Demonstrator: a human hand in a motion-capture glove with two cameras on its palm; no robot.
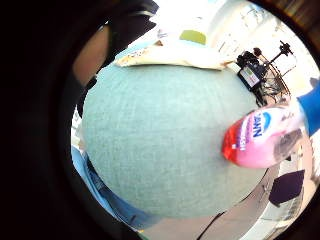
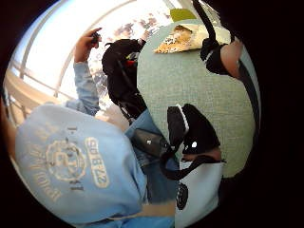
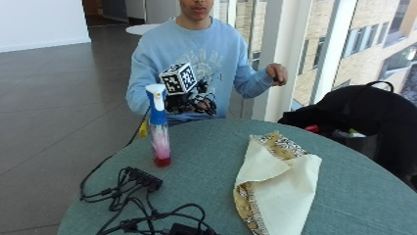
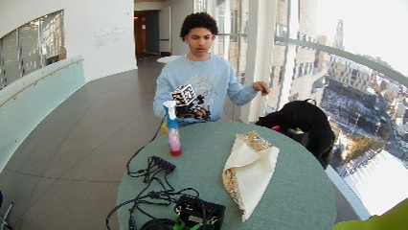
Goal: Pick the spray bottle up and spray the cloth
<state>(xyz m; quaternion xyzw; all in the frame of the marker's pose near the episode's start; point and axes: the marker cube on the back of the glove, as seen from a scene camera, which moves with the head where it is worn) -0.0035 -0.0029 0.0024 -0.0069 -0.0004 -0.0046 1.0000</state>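
Over at the round green table (image 3: 365, 196), a person in a light blue sweatshirt (image 3: 215, 58) sits with the gloved right hand (image 3: 192, 103) raised in front of the chest, above the table's near edge. Its fingers hang loosely curled and hold nothing. Just beside that hand, the spray bottle (image 3: 158, 128) stands upright on the table, apart from the hand, with pink liquid low inside and a blue-and-white trigger head. Well apart from it, the cream cloth (image 3: 273, 183) with a patterned border lies folded on the tabletop. Black cables (image 3: 130, 196) sprawl near the bottle. The bare hand (image 3: 277, 73) is lifted off to the side.
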